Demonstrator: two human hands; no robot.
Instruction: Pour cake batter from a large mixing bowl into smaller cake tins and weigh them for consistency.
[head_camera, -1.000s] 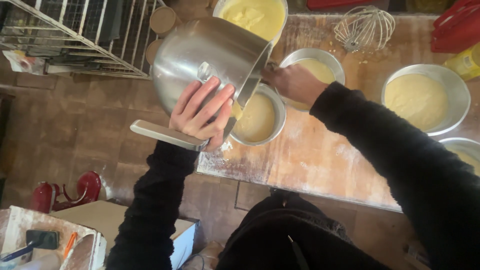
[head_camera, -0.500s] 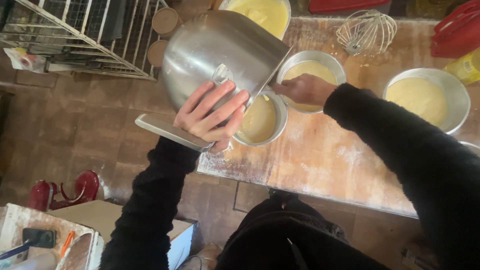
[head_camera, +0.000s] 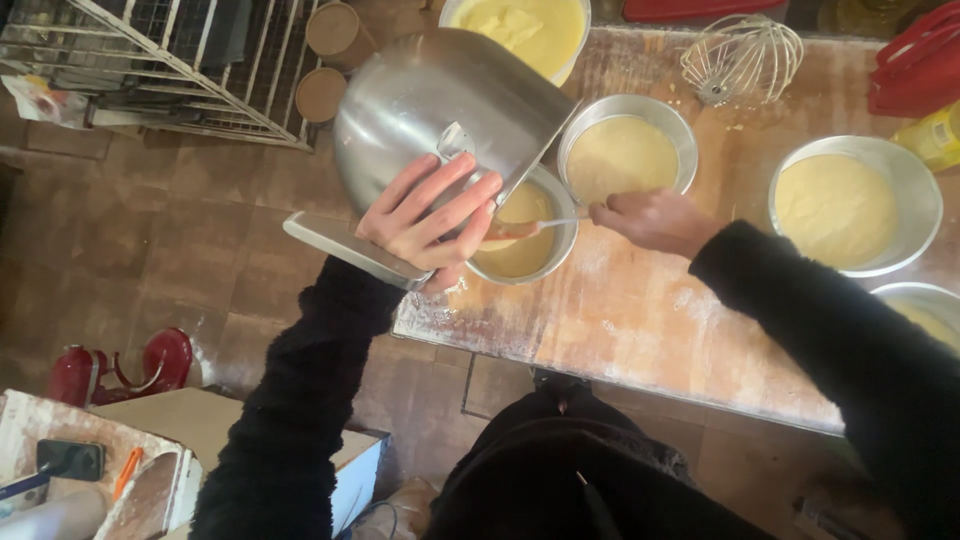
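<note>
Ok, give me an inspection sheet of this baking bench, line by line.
Surface: wooden table, floury and worn.
Job's things: steel mixing bowl tilted over a small round pan of yellow batter.
Clutter: three more filled pans, whisk attachment, batter tub.
Hands: left hand grips the bowl's handle; right hand holds a scraping utensil.
Cables: nothing seen.
Surroundings: wire rack, tiled floor, red stand mixer.

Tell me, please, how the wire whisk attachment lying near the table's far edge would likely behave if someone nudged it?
The wire whisk attachment lies on its side, rounded, so it may roll. It is mostly thin open wire, so probably light. Its loops might flex slightly.
</note>
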